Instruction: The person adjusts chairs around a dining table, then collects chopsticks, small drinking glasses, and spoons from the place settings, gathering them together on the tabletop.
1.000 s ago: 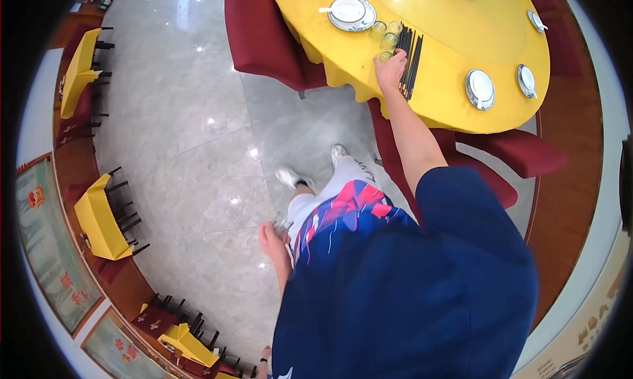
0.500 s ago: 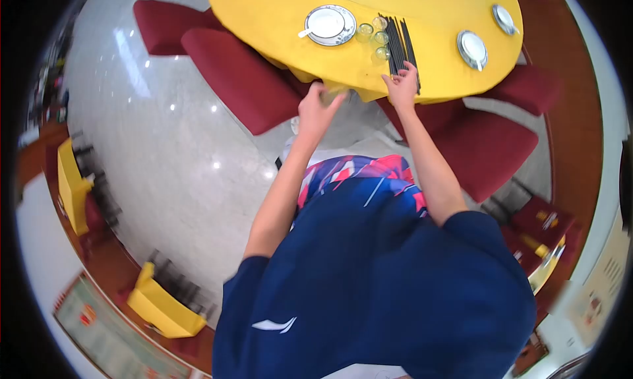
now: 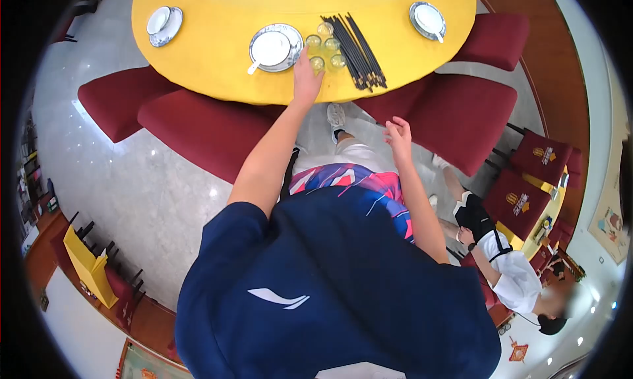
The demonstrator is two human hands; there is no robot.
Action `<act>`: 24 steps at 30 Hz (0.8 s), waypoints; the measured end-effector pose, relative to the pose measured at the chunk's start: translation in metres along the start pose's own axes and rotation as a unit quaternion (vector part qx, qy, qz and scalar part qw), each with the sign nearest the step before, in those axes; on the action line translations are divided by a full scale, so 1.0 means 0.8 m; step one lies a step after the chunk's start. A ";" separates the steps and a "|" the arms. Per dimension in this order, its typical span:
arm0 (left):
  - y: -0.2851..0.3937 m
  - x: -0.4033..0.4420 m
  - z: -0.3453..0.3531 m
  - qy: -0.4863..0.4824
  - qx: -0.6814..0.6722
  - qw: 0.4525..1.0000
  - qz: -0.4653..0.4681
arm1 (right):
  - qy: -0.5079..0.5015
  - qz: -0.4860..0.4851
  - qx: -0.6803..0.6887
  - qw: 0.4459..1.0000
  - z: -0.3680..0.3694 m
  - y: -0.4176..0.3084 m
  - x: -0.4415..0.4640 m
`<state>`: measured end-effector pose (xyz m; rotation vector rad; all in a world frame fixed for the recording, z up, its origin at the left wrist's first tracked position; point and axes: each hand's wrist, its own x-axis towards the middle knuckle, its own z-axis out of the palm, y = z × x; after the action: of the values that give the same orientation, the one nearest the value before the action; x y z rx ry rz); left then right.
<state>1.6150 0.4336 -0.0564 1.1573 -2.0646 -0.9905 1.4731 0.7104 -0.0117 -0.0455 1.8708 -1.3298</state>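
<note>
My left hand [image 3: 307, 80] is at the front edge of the yellow table, its fingers round a small clear glass [image 3: 317, 64] that stands on the cloth. Several similar glasses [image 3: 331, 45] are grouped just beyond it. To their right lies a bundle of black chopsticks [image 3: 355, 49]. A patterned plate with a white bowl [image 3: 271, 48] and a white spoon [image 3: 254, 67] is left of the glasses. My right hand [image 3: 398, 136] hangs in the air below the table edge, fingers loosely apart and holding nothing.
Dark red chairs [image 3: 198, 132] [image 3: 465, 115] line the near side of the yellow table [image 3: 217, 62]. More plate settings [image 3: 427, 20] [image 3: 165, 26] lie on the cloth. A person in a white shirt [image 3: 511, 273] is at the right. Another yellow table [image 3: 89, 267] stands at the lower left.
My left hand has come up from low beside my body to the glasses, where one more glass now stands. My right hand has moved away from the chopsticks and down. The view has shifted.
</note>
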 end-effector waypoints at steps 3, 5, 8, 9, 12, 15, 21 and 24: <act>0.004 -0.014 0.013 0.032 0.011 0.999 -0.014 | -0.043 -0.007 -0.037 0.998 -0.014 -0.008 0.027; 0.006 -0.003 0.025 0.080 0.044 0.996 -0.016 | -0.081 -0.017 -0.069 0.994 -0.017 -0.024 0.055; 0.026 -0.010 0.021 0.011 -0.063 0.985 -0.163 | -0.130 -0.042 -0.087 0.987 -0.017 -0.029 0.088; 0.025 -0.016 0.023 0.029 -0.051 0.984 -0.166 | -0.142 -0.042 -0.115 0.982 -0.016 -0.035 0.098; 0.029 -0.035 0.001 0.033 -0.052 0.979 -0.193 | -0.164 -0.044 -0.144 0.975 0.001 -0.048 0.125; 0.039 -0.069 -0.045 0.057 -0.057 0.979 -0.188 | -0.196 -0.044 -0.198 0.959 0.027 -0.036 0.134; 0.051 -0.175 -0.199 0.068 -0.179 0.959 -0.207 | -0.237 -0.144 -0.304 0.912 0.127 -0.016 0.068; 0.043 -0.231 -0.280 0.063 -0.225 0.956 -0.177 | -0.174 -0.229 -0.343 0.894 0.188 0.012 0.026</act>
<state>1.8553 0.5348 0.0762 1.3184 -1.4495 -1.4243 1.5574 0.5894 -0.0474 -1.0774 1.9760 -0.7909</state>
